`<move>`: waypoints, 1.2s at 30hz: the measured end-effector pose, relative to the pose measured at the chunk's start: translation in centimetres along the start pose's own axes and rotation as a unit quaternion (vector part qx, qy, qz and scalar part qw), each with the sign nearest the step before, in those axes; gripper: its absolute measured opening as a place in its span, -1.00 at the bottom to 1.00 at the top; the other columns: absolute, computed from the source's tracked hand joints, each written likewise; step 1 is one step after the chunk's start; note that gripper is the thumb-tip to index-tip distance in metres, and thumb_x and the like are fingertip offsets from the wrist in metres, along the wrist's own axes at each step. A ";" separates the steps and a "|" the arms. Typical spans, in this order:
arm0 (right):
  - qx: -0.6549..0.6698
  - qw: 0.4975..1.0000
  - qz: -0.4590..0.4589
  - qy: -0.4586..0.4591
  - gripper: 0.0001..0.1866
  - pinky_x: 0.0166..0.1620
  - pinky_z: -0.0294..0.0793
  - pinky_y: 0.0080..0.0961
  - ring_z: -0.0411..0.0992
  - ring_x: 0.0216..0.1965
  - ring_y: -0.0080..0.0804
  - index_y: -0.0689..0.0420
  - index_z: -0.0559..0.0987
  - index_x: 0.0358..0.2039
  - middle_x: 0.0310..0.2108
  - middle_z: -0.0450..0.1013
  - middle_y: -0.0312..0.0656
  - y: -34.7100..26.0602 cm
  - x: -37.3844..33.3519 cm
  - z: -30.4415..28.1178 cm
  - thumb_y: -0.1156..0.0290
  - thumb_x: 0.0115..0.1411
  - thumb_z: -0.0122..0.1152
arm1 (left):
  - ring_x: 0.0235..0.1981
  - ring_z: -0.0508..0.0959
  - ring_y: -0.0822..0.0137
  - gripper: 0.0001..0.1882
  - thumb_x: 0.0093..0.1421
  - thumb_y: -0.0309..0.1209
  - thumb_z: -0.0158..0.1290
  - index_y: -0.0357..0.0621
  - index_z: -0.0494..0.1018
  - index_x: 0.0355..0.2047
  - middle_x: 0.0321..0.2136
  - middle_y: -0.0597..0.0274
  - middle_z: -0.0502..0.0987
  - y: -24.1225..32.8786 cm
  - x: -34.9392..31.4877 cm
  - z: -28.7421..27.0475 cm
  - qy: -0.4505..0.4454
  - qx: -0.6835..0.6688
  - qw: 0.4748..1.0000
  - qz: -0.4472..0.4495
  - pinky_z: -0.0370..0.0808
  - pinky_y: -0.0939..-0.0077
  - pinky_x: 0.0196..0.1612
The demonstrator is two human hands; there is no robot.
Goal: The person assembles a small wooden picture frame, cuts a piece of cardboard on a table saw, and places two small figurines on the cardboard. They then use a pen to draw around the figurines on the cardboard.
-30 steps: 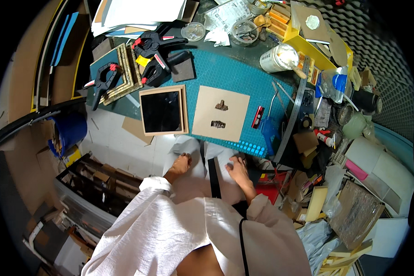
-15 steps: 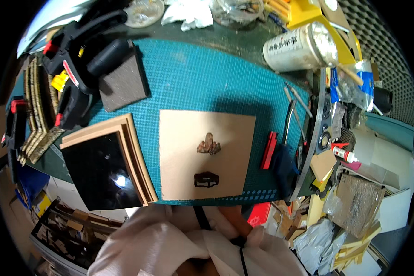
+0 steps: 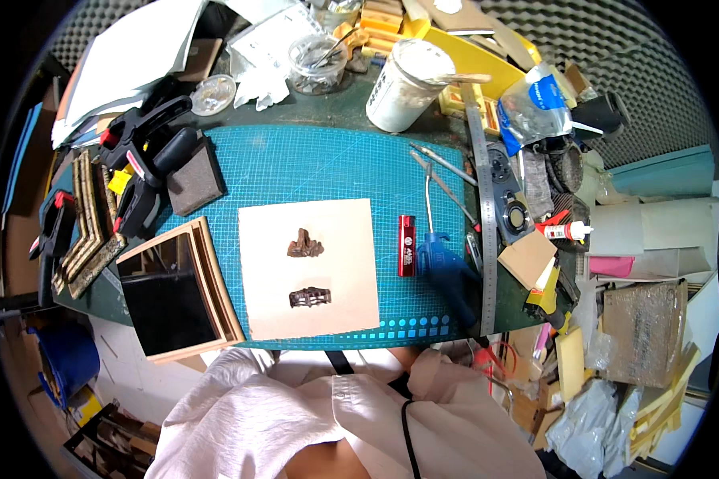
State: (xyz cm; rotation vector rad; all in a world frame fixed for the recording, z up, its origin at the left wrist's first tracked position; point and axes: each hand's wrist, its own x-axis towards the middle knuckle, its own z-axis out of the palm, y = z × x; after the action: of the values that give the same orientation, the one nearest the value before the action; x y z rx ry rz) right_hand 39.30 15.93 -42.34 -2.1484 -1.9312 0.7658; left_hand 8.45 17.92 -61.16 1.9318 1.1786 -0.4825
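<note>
Neither of my hands shows; white sleeves (image 3: 447,371) lie along the near edge of the bench. In front of me a square beige board (image 3: 347,271) rests on a teal cutting mat (image 3: 295,164). On it stand two separate small pieces: a jagged brown rock-like lump (image 3: 304,244) and, nearer me, a dark brown openwork piece (image 3: 310,298). Right of the board lie a red lighter (image 3: 407,246) and a blue-handled tool (image 3: 443,263) with a thin bent metal tube. To the left, wood-edged frames (image 3: 232,319) with a glossy black panel (image 3: 168,311) are stacked.
Black clamps (image 3: 148,172) and a grey block (image 3: 196,184) occupy the left side. A white tub (image 3: 403,88) with a stick across it stands at the back. Along the right run a steel ruler (image 3: 487,279), slim tools, and a glue bottle (image 3: 566,231).
My view has shifted, so the bench appears further left and more of its back shows. The board, both brown pieces and the tools keep their places. Hands are out of view now.
</note>
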 end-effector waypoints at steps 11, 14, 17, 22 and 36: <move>0.121 0.989 0.003 0.090 -0.33 0.21 0.19 -0.04 0.26 0.12 0.23 0.21 0.43 0.08 0.09 0.32 0.22 2.1 4.8 3.6 -0.05 0.12 0.19 | -0.11 0.52 -0.18 -0.50 0.24 -0.01 -0.02 -0.15 0.47 -0.02 -0.11 -0.11 0.54 10.4 -4.9 -15.9 -0.035 -0.001 0.999 0.000 0.48 0.09 -0.09; 0.048 0.988 0.003 0.148 -0.18 0.25 0.09 0.01 0.14 0.19 0.27 0.36 0.35 0.10 0.13 0.22 0.33 -0.6 4.1 4.1 -0.10 0.07 0.26 | -0.22 0.54 -0.15 -0.64 0.24 -0.15 0.02 -0.19 0.50 -0.15 -0.26 -0.16 0.56 11.7 -11.0 -17.5 0.141 -0.095 0.981 0.089 0.48 0.14 -0.13; 0.053 0.988 0.009 0.147 -0.14 0.26 0.05 0.05 0.09 0.21 0.30 0.38 0.25 0.17 0.17 0.16 0.34 0.0 3.5 3.4 -0.05 0.09 0.26 | -0.10 0.46 -0.02 -0.72 0.24 -0.22 0.05 -0.15 0.44 -0.17 -0.19 -0.06 0.47 14.3 -14.8 -18.7 0.336 -0.102 0.928 0.126 0.39 0.15 -0.05; 0.094 0.978 -0.022 0.186 -0.13 0.27 0.01 0.09 0.01 0.24 0.32 0.36 0.14 0.24 0.25 0.05 0.30 0.8 2.0 1.8 0.08 0.10 0.29 | -0.09 0.41 -0.02 -0.75 0.16 -0.36 0.11 -0.23 0.41 -0.21 -0.20 -0.03 0.40 14.2 -16.2 -18.1 0.488 -0.161 0.858 0.023 0.36 0.21 0.00; 0.346 0.914 -0.200 0.065 -0.73 -0.16 0.45 -0.33 0.46 -0.28 -0.20 0.18 0.51 -0.10 -0.20 0.45 -0.07 -6.1 -7.9 -25.5 0.46 0.17 0.22 | -0.45 0.56 0.38 -0.96 0.09 -0.55 0.18 -0.26 0.55 -0.44 -0.48 0.20 0.59 26.5 -21.0 -30.5 0.355 -0.196 0.853 0.327 0.47 0.54 -0.36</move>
State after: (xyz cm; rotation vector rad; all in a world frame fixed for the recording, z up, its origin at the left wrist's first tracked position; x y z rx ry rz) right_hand 45.46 14.90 -15.67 -1.3016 -1.6077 0.9930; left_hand 18.55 23.93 -17.12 2.0183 0.8349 0.8428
